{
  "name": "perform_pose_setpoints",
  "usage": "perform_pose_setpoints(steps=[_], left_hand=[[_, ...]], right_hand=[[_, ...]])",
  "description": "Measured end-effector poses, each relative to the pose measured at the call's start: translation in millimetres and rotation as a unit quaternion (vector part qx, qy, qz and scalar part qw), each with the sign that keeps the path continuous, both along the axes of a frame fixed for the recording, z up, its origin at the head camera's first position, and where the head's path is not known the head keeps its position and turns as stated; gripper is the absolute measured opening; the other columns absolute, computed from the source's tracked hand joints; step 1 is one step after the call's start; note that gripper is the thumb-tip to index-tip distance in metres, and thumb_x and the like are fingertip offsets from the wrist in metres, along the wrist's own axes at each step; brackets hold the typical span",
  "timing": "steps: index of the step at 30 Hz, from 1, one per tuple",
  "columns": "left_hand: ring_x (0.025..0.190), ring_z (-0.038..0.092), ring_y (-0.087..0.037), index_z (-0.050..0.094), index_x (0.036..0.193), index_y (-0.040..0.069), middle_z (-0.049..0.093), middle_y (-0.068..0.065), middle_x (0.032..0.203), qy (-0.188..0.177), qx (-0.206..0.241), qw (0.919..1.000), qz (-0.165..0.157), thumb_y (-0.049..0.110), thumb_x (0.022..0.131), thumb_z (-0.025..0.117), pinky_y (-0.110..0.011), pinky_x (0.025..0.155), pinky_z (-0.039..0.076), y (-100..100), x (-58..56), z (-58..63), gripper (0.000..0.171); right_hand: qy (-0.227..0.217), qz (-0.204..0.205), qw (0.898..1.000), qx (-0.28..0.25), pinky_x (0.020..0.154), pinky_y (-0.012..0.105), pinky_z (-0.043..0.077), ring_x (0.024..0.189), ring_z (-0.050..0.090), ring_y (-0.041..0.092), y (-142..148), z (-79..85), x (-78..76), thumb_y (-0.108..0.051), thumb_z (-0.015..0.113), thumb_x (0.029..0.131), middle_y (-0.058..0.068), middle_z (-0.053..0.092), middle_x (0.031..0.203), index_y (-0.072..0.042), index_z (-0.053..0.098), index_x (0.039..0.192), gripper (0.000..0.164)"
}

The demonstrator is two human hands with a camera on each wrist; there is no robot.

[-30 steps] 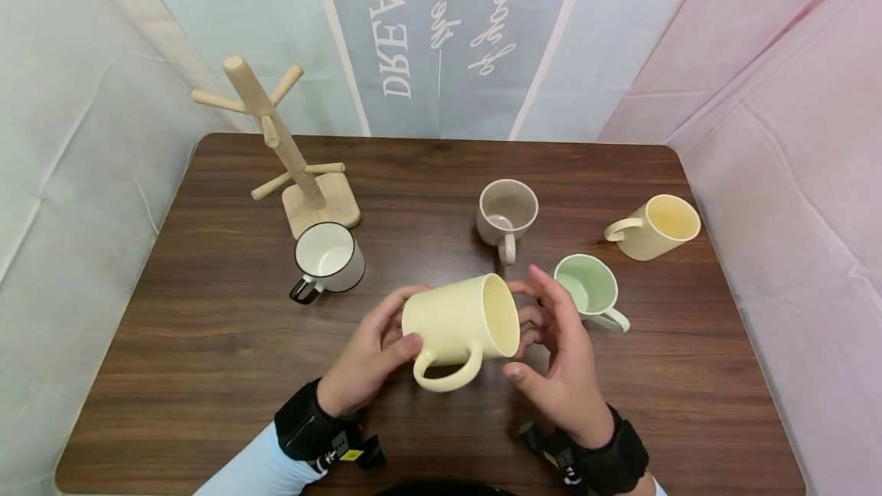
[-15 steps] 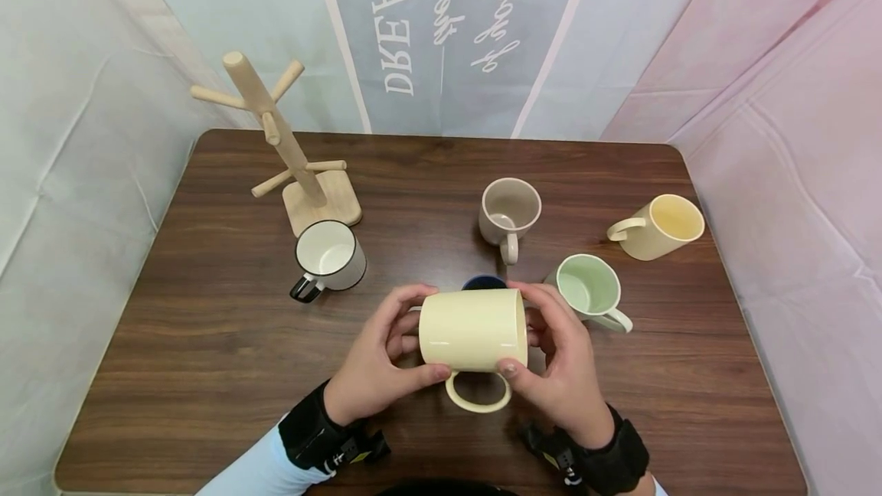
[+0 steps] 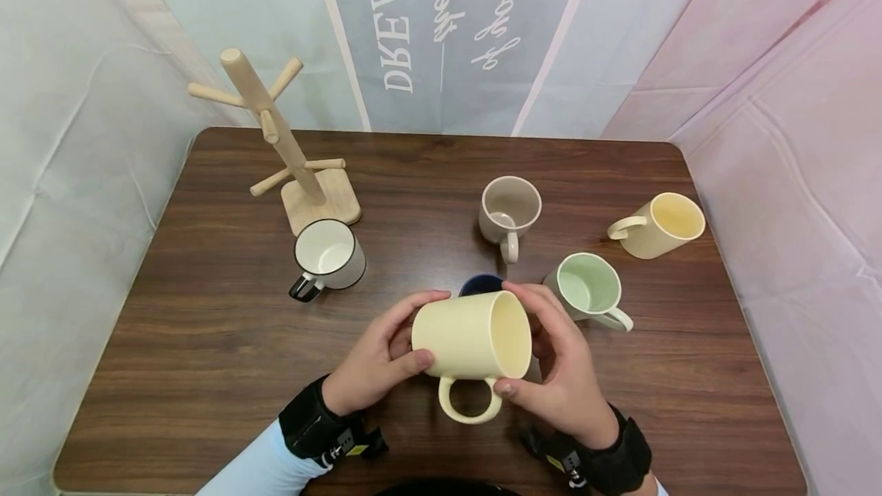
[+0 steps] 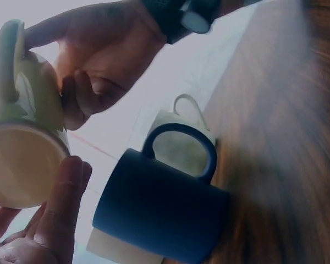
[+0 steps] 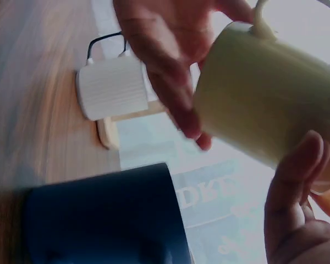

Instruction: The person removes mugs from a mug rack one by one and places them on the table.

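Observation:
A pale yellow mug (image 3: 455, 335) lies sideways between both hands, held up above the table, its mouth towards the right and its handle pointing at the person. The left hand (image 3: 375, 358) grips the base end, thumb on the near side. At the rim end the right hand (image 3: 561, 370) holds on, its thumb by the handle and its fingers behind the mug. Just beyond it stands a dark blue mug (image 3: 480, 284), mostly hidden in the head view; the left wrist view shows this blue mug (image 4: 159, 212) with its handle.
A wooden mug tree (image 3: 296, 159) stands back left, a white black-rimmed mug (image 3: 331, 255) before it. A grey-beige mug (image 3: 510, 213) is behind the hands. To the right are a light green mug (image 3: 586, 289) and another yellow mug (image 3: 658, 228). The brown table (image 3: 207, 373) meets fabric walls.
The right hand has come from beside the rim to hold the mug. The mug has turned about in the hands, mouth swinging away and then back into view, and the blue mug now shows behind it.

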State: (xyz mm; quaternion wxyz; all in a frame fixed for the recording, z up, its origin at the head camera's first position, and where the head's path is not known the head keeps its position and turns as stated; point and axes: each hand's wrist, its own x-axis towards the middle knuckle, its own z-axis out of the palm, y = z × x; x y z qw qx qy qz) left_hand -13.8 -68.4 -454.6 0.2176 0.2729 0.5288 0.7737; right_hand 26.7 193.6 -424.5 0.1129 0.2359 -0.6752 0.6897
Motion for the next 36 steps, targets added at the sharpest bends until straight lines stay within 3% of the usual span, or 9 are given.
perform_pose_setpoints(steps=[2, 4, 6, 8, 10, 15, 22, 29, 36], left_hand=[[0.124, 0.069, -0.025, 0.042, 0.163, -0.004, 0.052, -0.029, 0.151, 0.01, -0.022, 0.9995, 0.018, 0.016, 0.111, 0.067, -0.041, 0.097, 0.063, 1.8, 1.6, 1.2, 0.06], [0.122, 0.069, -0.023, 0.051, 0.159, 0.0, 0.057, -0.023, 0.148, 0.073, -0.065, 0.9924, 0.074, 0.022, 0.111, 0.069, -0.037, 0.092, 0.064, 4.7, 3.2, 2.0, 0.055], [0.112, 0.069, -0.02, 0.064, 0.147, 0.004, 0.064, -0.015, 0.137, 0.164, -0.111, 0.9683, 0.152, 0.028, 0.11, 0.072, -0.032, 0.081, 0.064, 7.9, 5.2, 4.1, 0.046], [0.098, 0.068, -0.016, 0.075, 0.131, 0.008, 0.068, -0.008, 0.122, 0.255, -0.141, 0.9311, 0.219, 0.034, 0.107, 0.076, -0.025, 0.069, 0.058, 10.5, 7.8, 7.3, 0.036], [0.085, 0.064, -0.012, 0.078, 0.12, 0.009, 0.069, -0.006, 0.109, 0.319, -0.138, 0.9092, 0.23, 0.035, 0.106, 0.077, -0.02, 0.061, 0.052, 12.7, 11.0, 11.6, 0.03], [0.072, 0.055, 0.006, 0.072, 0.106, 0.014, 0.065, 0.004, 0.091, 0.351, -0.144, 0.9179, 0.116, 0.029, 0.109, 0.074, -0.008, 0.06, 0.047, 19.4, 20.1, 22.8, 0.015], [0.074, 0.045, 0.0, 0.061, 0.09, 0.018, 0.052, 0.006, 0.08, 0.337, -0.159, 0.9234, 0.092, 0.023, 0.114, 0.063, -0.014, 0.063, 0.041, 19.1, 22.4, 21.3, 0.024], [0.074, 0.062, -0.013, 0.071, 0.097, 0.009, 0.065, -0.002, 0.086, 0.248, -0.127, 0.9477, 0.155, 0.001, 0.107, 0.067, -0.026, 0.065, 0.056, 5.4, 11.9, 11.1, 0.014], [0.073, 0.066, -0.016, 0.07, 0.097, 0.003, 0.067, -0.006, 0.087, 0.226, -0.151, 0.9295, 0.249, -0.012, 0.105, 0.062, -0.028, 0.065, 0.06, -9.2, -6.5, -7.6, 0.019]], right_hand=[[-0.006, -0.018, 1.0, -0.007, 0.084, 0.026, 0.062, 0.112, 0.067, 0.025, -1.1, 1.1, 0.4, -0.031, 0.098, 0.087, 0.03, 0.054, 0.137, 0.018, 0.049, 0.15, 0.094], [-0.011, -0.056, 0.998, -0.006, 0.083, 0.025, 0.062, 0.109, 0.068, 0.024, -2.1, 1.6, 0.5, -0.029, 0.102, 0.081, 0.028, 0.056, 0.134, 0.016, 0.055, 0.146, 0.092], [-0.009, -0.099, 0.995, 0.002, 0.084, 0.023, 0.061, 0.109, 0.066, 0.024, -3.4, 1.2, 0.3, -0.028, 0.106, 0.075, 0.027, 0.058, 0.131, 0.015, 0.059, 0.142, 0.092], [-0.005, -0.139, 0.99, 0.017, 0.084, 0.022, 0.06, 0.109, 0.065, 0.024, -4.8, 1.4, -0.4, -0.029, 0.108, 0.071, 0.026, 0.059, 0.128, 0.013, 0.063, 0.14, 0.092], [0.0, -0.165, 0.986, 0.024, 0.085, 0.021, 0.059, 0.11, 0.064, 0.025, -6.8, 2.0, -1.5, -0.029, 0.109, 0.068, 0.025, 0.06, 0.127, 0.012, 0.064, 0.138, 0.093], [-0.008, -0.178, 0.984, 0.028, 0.09, 0.023, 0.058, 0.113, 0.064, 0.028, -15.8, 6.4, -4.4, -0.027, 0.11, 0.066, 0.024, 0.06, 0.129, 0.008, 0.065, 0.14, 0.093], [-0.015, -0.167, 0.982, 0.086, 0.067, 0.019, 0.05, 0.1, 0.063, 0.024, -23.5, 14.3, -6.4, -0.04, 0.106, 0.074, 0.014, 0.057, 0.137, -0.004, 0.064, 0.15, 0.094], [0.046, -0.094, 0.994, 0.03, 0.066, 0.021, 0.059, 0.091, 0.071, 0.015, -13.1, 8.8, -6.5, -0.026, 0.092, 0.093, 0.028, 0.049, 0.141, 0.017, 0.05, 0.151, 0.084], [0.047, -0.122, 0.991, 0.014, 0.071, 0.02, 0.06, 0.104, 0.075, 0.021, 9.8, -9.0, 0.8, 0.006, 0.082, 0.095, 0.031, 0.052, 0.142, 0.021, 0.055, 0.144, 0.057]])
